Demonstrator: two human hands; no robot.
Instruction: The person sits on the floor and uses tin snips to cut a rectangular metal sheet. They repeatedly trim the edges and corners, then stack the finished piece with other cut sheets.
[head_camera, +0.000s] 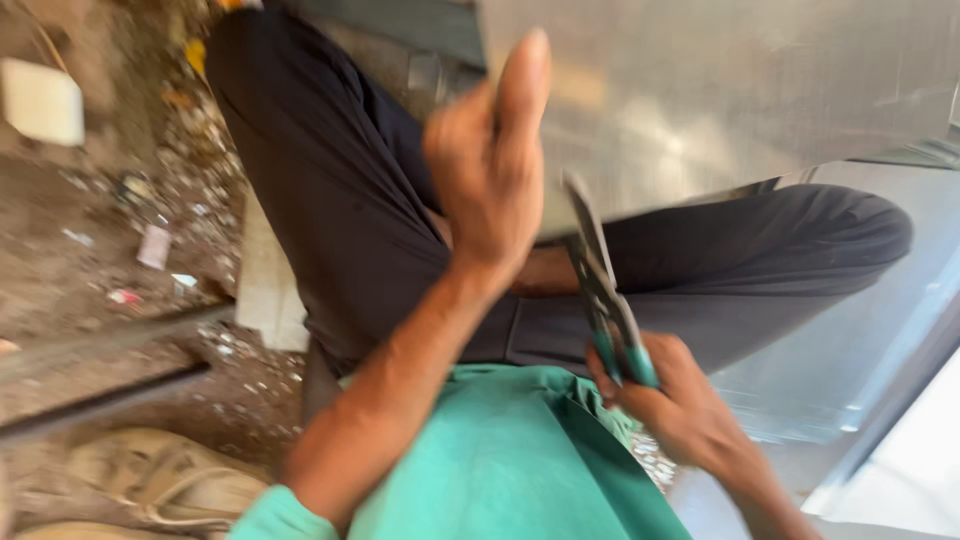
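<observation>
My left hand (487, 165) grips the near edge of a shiny metal sheet (740, 85) that fills the upper right, thumb pointing up along it. My right hand (672, 400) is closed around the teal handles of tin snips (603, 285). Their dark blades reach up to the sheet's lower edge, just right of my left hand. My legs in dark trousers (340, 190) lie under the sheet, and my green shirt (510, 455) is at the bottom. The picture is blurred by motion.
Dirt ground with scattered scraps and litter (150, 230) lies to the left. A pale block (268, 290) sits beside my leg. A white box (42, 100) stands at the far left. More sheet metal (860, 340) lies at the right.
</observation>
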